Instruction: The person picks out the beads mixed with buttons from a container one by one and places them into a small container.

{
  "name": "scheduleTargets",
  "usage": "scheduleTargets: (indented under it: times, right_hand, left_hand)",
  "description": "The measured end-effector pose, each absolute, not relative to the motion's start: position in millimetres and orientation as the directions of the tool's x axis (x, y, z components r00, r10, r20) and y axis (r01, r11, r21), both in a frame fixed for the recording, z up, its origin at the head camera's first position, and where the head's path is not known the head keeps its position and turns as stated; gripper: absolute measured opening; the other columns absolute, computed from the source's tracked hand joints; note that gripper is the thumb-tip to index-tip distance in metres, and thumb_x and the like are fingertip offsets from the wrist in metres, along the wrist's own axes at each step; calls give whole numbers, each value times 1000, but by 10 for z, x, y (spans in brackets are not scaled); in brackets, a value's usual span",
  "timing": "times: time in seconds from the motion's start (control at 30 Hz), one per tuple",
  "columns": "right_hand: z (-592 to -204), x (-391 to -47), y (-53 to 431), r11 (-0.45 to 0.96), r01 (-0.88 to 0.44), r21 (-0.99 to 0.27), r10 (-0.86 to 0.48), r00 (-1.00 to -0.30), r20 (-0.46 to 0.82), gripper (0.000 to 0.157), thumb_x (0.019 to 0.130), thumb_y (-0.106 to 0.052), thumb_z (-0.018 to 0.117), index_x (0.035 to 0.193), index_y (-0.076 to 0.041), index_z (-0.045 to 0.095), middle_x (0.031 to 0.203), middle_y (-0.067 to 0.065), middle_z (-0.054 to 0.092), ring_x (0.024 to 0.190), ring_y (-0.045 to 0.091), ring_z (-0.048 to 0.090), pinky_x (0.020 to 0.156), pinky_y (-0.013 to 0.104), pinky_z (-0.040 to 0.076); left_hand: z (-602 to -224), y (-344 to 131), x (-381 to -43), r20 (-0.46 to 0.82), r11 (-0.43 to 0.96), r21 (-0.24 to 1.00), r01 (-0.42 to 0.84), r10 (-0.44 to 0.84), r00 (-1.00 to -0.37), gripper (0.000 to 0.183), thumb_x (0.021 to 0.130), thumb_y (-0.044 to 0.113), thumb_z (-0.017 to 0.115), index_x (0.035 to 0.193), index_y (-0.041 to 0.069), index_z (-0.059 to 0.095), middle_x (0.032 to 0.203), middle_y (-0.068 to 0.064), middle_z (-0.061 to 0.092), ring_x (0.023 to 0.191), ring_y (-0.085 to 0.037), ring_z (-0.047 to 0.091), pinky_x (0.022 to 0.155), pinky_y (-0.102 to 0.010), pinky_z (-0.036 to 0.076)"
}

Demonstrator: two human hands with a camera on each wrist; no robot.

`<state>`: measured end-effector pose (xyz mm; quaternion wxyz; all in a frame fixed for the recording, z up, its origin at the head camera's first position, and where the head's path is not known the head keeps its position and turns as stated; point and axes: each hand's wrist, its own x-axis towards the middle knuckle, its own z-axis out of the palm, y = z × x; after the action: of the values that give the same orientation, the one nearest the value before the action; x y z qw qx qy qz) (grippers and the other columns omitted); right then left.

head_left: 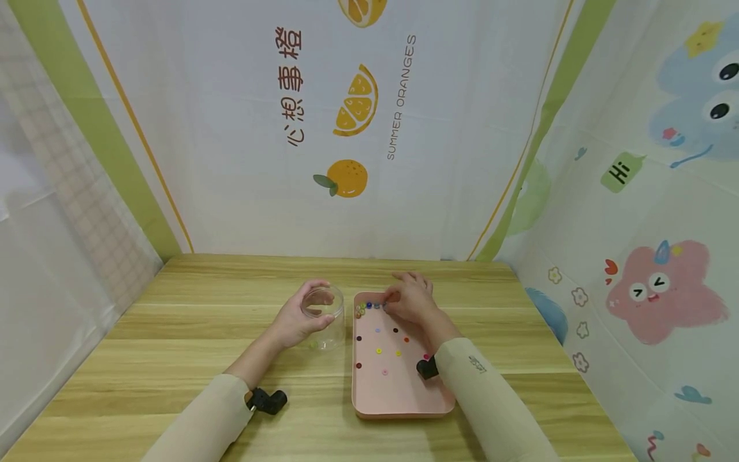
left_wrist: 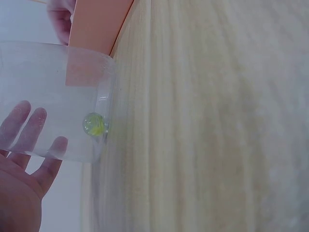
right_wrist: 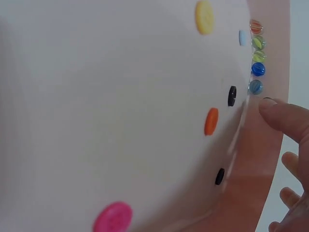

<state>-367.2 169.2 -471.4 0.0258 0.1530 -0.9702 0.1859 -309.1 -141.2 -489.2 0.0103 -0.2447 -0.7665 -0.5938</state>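
Note:
My left hand (head_left: 306, 314) grips a clear plastic jar (head_left: 330, 330) by its upper part, thumb at the front and fingers around the far side. Low inside the jar is one yellow-green glass marble (left_wrist: 94, 124). In the far part of a pink tray (head_left: 404, 404), my right hand (head_left: 412, 298) reaches down with thumb and forefinger together at a bluish marble (head_left: 385, 305), mostly hidden by the fingertips. Its other fingers extend past the tray's back rim. Beside the fingertips, several marbles line the back wall, among them a light blue marble (right_wrist: 256, 87) and a dark blue marble (right_wrist: 258, 69).
Several small buttons lie scattered over the tray floor, including a yellow button (head_left: 378, 351), an orange button (right_wrist: 211, 121) and a pink button (right_wrist: 113, 217). The tray stands on a wood-grain table (head_left: 231, 282), with a printed cloth (head_left: 231, 160) hanging behind.

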Motion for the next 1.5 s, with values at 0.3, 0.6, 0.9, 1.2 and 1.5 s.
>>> scheduleTargets:
  times: [0.3, 0.6, 0.9, 1.2, 1.5]
  right_hand:
    - [-4680, -3647, 1691, 847, -299, -440, -269, -954, 131, 7, 97, -25, 85, 104, -28, 86, 174, 11, 45, 164, 44, 26, 131, 68, 10]
    - [-4637, -3638, 1700, 776, -282, -564, -247, -959, 141, 12, 99, -27, 84, 111, -25, 86, 173, 10, 47, 162, 47, 27, 130, 72, 12]
    - [-4585, -3646, 1738, 666, -276, -693, -252, -958, 139, 17, 102, -24, 80, 118, -20, 85, 171, 10, 49, 165, 48, 24, 130, 78, 11]
    - [-4577, -3647, 1740, 567, -298, -768, -295, -944, 148, 21, 102, -25, 79, 121, -17, 84, 174, 11, 44, 168, 45, 22, 131, 74, 17]
    - [-4540, -3659, 1713, 460, -262, -848, -282, -949, 141, 23, 101, -26, 80, 121, -15, 83, 174, 9, 45, 168, 44, 24, 130, 75, 20]
  left_hand:
    - [-4900, -1416, -3091, 304, 183, 904, 386, 360, -882, 65, 97, 9, 81, 153, 5, 48, 142, -34, 63, 135, -47, 63, 110, -64, 53]
    - [-4889, -1413, -3089, 298, 184, 906, 380, 357, -885, 66, 96, 8, 81, 153, 5, 47, 141, -35, 63, 135, -47, 63, 111, -63, 53]
    - [-4876, -1408, -3078, 298, 180, 908, 379, 358, -885, 65, 96, 8, 80, 153, 4, 47, 141, -35, 63, 135, -47, 63, 110, -61, 53]
    - [-4883, -1413, -3077, 304, 186, 904, 386, 358, -883, 66, 97, 8, 80, 153, 4, 47, 141, -34, 64, 134, -48, 63, 110, -62, 53]
    - [-4891, -1420, -3082, 300, 194, 902, 385, 358, -884, 66, 97, 10, 81, 154, 5, 47, 141, -32, 64, 135, -47, 63, 110, -64, 53]
